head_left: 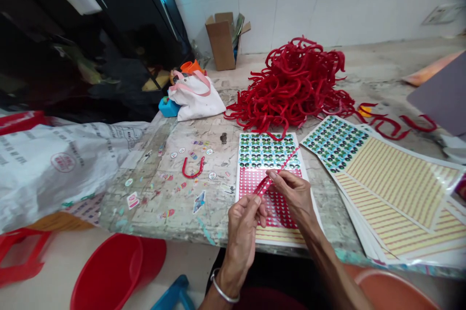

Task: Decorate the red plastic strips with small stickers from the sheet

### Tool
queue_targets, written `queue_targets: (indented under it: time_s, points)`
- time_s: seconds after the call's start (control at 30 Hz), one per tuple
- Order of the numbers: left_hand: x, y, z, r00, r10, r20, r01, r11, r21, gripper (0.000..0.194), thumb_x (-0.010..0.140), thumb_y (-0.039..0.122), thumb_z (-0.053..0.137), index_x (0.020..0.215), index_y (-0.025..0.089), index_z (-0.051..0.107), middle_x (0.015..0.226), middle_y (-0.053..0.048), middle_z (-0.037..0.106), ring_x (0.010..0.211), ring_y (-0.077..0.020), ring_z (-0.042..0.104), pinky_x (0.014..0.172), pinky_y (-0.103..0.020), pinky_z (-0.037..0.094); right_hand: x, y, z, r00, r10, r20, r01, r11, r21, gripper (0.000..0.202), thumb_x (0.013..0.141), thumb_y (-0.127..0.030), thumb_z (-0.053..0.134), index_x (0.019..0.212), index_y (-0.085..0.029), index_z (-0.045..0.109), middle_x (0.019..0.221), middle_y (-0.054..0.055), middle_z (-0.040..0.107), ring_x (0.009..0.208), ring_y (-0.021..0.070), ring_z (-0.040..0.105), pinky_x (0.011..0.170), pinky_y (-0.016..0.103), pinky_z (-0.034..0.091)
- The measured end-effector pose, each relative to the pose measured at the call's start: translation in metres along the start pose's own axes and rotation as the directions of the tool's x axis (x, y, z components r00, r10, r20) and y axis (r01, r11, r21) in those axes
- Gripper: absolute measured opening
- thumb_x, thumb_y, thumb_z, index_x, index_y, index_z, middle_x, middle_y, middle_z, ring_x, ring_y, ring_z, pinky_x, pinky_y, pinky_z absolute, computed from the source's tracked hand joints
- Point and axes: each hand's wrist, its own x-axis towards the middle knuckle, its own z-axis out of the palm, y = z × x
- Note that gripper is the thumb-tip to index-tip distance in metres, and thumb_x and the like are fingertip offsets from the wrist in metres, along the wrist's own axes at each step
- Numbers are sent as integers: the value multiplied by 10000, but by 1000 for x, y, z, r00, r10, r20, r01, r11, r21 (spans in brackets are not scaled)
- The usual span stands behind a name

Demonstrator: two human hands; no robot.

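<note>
Red strip (260, 185) in fingers (251, 209) | carton (220, 46): green item (238, 26) inside (perhaps packaging)

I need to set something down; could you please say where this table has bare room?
Between the white tote bag and red U-shaped strip, bar flat stickers; a narrow gap lies between the sticker sheet and fanned sheets. The red strip pile crowds the back.

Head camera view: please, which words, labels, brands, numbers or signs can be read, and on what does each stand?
No text is readable.
White plastic sack: dark print and red round stamp, too blurred.
Small round white stickers on the worn grey table: too small.
Green, pink and yellow patterned sheet: no lettering discernible.
</note>
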Motion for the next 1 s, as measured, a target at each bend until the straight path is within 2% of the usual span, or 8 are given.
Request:
queue_targets:
  time_s: [0.17, 0.33, 0.47, 0.6, 0.77, 1.0]
  points:
    - [-1, 4, -6, 994, 37, 101, -50, 990, 131, 179, 838, 273, 528, 757, 123, 584, 651, -6, 556, 537, -74, 475, 551, -208, 381, 0, -3, -3, 992, -129, 2, 129, 989, -77, 197, 780, -343, 609, 699, -170, 659, 787, 35, 662, 727, 162, 597, 633, 260, 459]
    - [6, 23, -3, 967, 47, 250, -139, 921, 365, 215, 845, 315, 507, 797, 130, 605, 675, -24, 587, 574, -109, 517, 612, -244, 405, -8, -9, -4, 958, -268, 104, 281, 951, -132, 150, 786, -251, 610, 652, -184, 627, 778, 40, 652, 739, 165, 613, 635, 260, 478]
    - [12, 28, 0, 951, -10, 310, -114, 918, 379, 244, 824, 346, 532, 725, 132, 597, 635, -11, 551, 552, -98, 481, 584, -227, 377, -14, -10, -3, 922, -357, 149, 379, 911, -160, 84, 784, -196, 605, 726, -197, 666, 824, 63, 669, 808, 191, 630, 698, 302, 507]
    - [9, 20, -1, 963, -18, 270, -63, 956, 287, 264, 834, 360, 516, 708, 136, 574, 641, 7, 491, 546, -78, 389, 554, -211, 327, -15, -7, -4, 946, -293, 140, 312, 939, -142, 81, 778, -219, 617, 741, -201, 686, 847, 64, 685, 819, 198, 643, 685, 299, 523]
    - [1, 15, -3, 970, -28, 240, -29, 972, 232, 218, 823, 343, 539, 749, 145, 592, 651, 12, 479, 568, -78, 366, 567, -205, 314, -11, 0, -4, 990, -97, 100, 105, 992, -76, 159, 767, -308, 631, 859, -200, 704, 880, 66, 707, 765, 195, 659, 657, 309, 544]
    - [-4, 12, -9, 970, -46, 239, -14, 970, 242, 201, 815, 334, 555, 809, 144, 621, 632, 9, 473, 580, -85, 373, 562, -203, 306, -8, 5, -9, 990, 50, 131, -56, 998, 35, 212, 737, -356, 658, 820, -168, 708, 838, 64, 711, 695, 195, 660, 584, 284, 539]
